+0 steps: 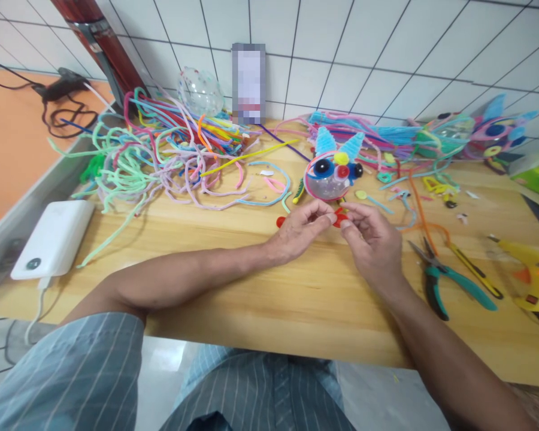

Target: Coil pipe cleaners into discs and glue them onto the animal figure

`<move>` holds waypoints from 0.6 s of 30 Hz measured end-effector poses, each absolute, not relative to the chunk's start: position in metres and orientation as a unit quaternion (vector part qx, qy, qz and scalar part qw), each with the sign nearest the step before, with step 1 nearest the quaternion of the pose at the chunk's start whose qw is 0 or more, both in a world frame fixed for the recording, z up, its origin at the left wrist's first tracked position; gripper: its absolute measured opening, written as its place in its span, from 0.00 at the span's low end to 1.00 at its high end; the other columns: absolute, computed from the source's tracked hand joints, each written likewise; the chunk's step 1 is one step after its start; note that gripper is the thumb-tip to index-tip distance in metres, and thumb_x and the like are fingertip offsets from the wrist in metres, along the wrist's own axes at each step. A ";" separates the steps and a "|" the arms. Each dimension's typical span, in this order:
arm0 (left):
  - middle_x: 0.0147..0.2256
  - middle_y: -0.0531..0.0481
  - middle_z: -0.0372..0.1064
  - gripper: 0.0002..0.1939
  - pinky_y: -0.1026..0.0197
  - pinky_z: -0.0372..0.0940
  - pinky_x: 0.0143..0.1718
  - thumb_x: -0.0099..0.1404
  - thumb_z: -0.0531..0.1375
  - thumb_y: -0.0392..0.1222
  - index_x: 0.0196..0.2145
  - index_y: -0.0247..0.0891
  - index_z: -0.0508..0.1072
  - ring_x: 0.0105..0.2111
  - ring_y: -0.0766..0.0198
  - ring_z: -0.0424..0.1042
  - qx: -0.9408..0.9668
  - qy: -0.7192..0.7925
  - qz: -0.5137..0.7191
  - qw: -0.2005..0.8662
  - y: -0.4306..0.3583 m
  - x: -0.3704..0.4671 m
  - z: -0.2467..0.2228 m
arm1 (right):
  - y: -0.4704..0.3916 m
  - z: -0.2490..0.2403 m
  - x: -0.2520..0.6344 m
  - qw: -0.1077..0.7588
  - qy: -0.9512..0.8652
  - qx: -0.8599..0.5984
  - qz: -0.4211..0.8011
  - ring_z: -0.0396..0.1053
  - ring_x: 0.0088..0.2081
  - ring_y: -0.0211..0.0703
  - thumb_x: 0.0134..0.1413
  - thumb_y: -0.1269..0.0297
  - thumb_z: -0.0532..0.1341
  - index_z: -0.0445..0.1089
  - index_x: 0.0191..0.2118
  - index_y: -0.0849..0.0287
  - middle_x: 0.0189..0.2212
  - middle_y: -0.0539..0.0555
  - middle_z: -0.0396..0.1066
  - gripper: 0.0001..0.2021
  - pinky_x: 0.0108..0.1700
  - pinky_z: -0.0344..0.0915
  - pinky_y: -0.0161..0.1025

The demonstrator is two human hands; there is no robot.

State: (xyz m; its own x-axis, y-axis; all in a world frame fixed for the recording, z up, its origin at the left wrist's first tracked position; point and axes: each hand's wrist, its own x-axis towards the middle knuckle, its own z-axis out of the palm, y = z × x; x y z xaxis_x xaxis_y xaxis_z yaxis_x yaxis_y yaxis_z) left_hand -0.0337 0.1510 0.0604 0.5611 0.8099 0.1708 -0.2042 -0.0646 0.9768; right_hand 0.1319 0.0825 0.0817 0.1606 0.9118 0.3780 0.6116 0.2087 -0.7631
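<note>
Between the fingertips of both hands is a small red pipe cleaner piece [340, 219], apparently bent or coiled; fingers cover part of it. My left hand [303, 230] pinches it from the left, and my right hand [372, 239] pinches it from the right. Another red piece [281, 222] shows beside my left hand, its far end hidden. Just behind the hands stands a clear ball figure [327, 187] with blue pipe cleaner ears, dark eyes, a red nose and a pink outline.
Tangled pipe cleaners [130, 161] cover the back left. On the right lie pliers [444, 275], a yellow cutter [474, 269] and a yellow glue gun [532, 269]. A white power bank [54, 239] sits at left. A phone [248, 84] leans on the tiled wall. Another figure [498, 129] stands back right.
</note>
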 end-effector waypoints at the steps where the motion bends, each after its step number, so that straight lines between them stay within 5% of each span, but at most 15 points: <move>1: 0.32 0.55 0.65 0.12 0.61 0.60 0.38 0.71 0.61 0.49 0.36 0.38 0.69 0.32 0.68 0.61 0.617 0.248 0.393 0.635 0.152 -0.034 0.061 | 0.083 0.082 0.132 0.456 -0.629 -0.610 0.157 0.74 0.35 0.44 0.64 0.60 0.62 0.76 0.54 0.50 0.36 0.51 0.76 0.14 0.43 0.73 0.46; 18: 0.32 0.54 0.67 0.16 0.62 0.58 0.36 0.68 0.63 0.54 0.36 0.36 0.71 0.31 0.69 0.60 0.607 0.249 0.368 0.659 0.155 -0.036 0.069 | 0.082 0.074 0.137 0.466 -0.633 -0.597 0.158 0.75 0.35 0.42 0.64 0.65 0.64 0.78 0.50 0.51 0.35 0.50 0.78 0.10 0.41 0.72 0.43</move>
State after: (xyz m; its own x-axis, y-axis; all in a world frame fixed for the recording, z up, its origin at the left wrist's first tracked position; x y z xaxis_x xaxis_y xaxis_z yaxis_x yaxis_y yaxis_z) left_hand -0.0363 0.1554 0.0686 0.6048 0.7873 0.1198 -0.1830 -0.0089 0.9831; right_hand 0.1371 0.0822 0.0737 0.1478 0.9033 0.4028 0.6093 0.2377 -0.7565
